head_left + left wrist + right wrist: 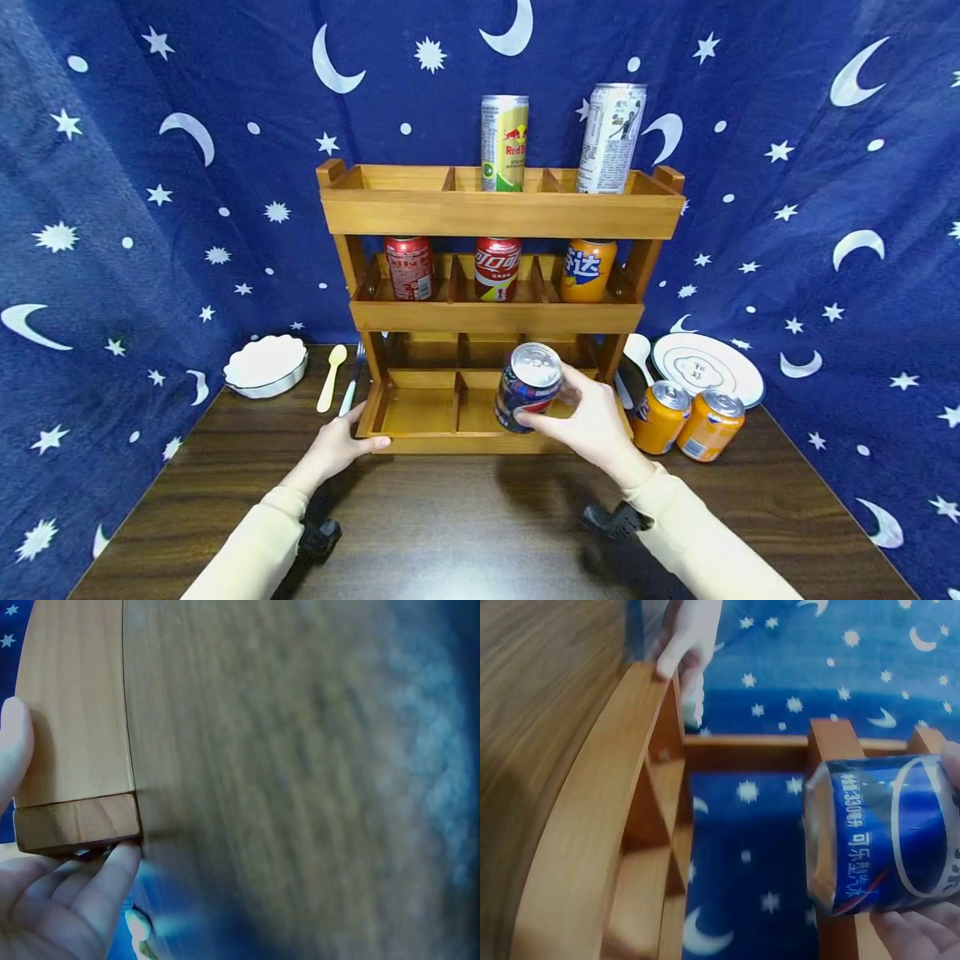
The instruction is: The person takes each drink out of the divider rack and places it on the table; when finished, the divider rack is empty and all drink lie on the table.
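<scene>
My right hand [598,423] grips a dark blue cola can [517,398] between thumb and fingers. The can is slightly tilted, over the middle-to-right part of the bottom tier of a three-tier wooden rack [502,217]. In the right wrist view the can's blue side [877,832] with white lettering faces the camera. At the rack's lower left corner, my left hand [335,447] holds the frame. Its thumb lies on the front board and its fingers on the end, as the left wrist view shows around the wooden corner [75,821].
Top tier: a Red Bull can [505,146] and a tall white can [612,137]. Middle tier: two red cans, one [409,271] at left, and an orange can [588,273]. Right of the rack stand two orange cans [711,425] and a plate [708,367]; left, a white dish [266,367] and yellow spoon [331,379].
</scene>
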`<action>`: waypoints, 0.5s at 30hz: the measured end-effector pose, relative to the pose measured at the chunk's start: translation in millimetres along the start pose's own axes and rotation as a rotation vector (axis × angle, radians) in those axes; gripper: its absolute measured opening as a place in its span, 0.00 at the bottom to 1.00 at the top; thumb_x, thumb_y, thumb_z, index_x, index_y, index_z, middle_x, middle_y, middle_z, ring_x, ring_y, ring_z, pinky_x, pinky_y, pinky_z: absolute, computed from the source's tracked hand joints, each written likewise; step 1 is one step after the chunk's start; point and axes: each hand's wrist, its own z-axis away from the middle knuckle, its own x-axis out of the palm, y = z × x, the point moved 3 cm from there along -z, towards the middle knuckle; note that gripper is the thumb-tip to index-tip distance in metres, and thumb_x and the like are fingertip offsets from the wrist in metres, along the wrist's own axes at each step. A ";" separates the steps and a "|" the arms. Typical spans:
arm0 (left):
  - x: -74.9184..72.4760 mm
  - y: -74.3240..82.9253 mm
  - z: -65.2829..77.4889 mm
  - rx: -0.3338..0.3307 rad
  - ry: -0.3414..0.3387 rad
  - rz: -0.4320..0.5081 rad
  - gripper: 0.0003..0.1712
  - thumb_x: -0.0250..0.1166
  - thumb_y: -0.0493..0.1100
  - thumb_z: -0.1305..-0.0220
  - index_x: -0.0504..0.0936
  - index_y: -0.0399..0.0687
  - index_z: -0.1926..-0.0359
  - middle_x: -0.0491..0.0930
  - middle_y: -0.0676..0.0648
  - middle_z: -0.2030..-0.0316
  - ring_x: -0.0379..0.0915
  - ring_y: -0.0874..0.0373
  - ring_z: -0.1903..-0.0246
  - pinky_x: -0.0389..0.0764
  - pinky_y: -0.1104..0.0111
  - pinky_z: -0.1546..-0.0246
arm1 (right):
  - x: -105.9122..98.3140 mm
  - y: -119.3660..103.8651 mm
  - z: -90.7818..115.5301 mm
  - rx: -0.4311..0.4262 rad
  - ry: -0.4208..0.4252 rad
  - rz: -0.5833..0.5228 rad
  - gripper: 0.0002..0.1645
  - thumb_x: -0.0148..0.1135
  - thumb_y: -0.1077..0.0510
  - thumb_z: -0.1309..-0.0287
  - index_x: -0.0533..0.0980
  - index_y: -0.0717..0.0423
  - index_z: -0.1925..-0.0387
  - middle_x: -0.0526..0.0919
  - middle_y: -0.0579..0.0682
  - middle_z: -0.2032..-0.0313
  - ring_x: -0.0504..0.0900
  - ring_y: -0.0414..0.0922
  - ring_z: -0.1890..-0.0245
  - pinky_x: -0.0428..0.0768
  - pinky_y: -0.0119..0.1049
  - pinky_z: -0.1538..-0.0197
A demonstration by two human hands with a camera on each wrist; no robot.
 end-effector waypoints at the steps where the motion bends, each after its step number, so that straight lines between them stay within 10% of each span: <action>1: -0.3 -0.1 -0.2 0.007 0.000 -0.004 0.54 0.65 0.64 0.60 0.56 0.38 0.37 0.72 0.32 0.49 0.72 0.46 0.56 0.71 0.55 0.57 | -8.5 -1.0 5.1 0.007 -0.001 0.018 0.38 0.73 0.53 0.67 0.71 0.53 0.48 0.81 0.50 0.58 0.80 0.40 0.58 0.76 0.30 0.55; 15: -0.6 1.8 1.9 0.019 -0.009 -0.005 0.52 0.65 0.61 0.56 0.56 0.36 0.37 0.71 0.31 0.49 0.71 0.41 0.52 0.70 0.51 0.54 | -107.0 61.6 88.9 0.145 0.177 0.306 0.36 0.75 0.58 0.72 0.73 0.54 0.53 0.82 0.35 0.65 0.78 0.24 0.67 0.73 0.16 0.65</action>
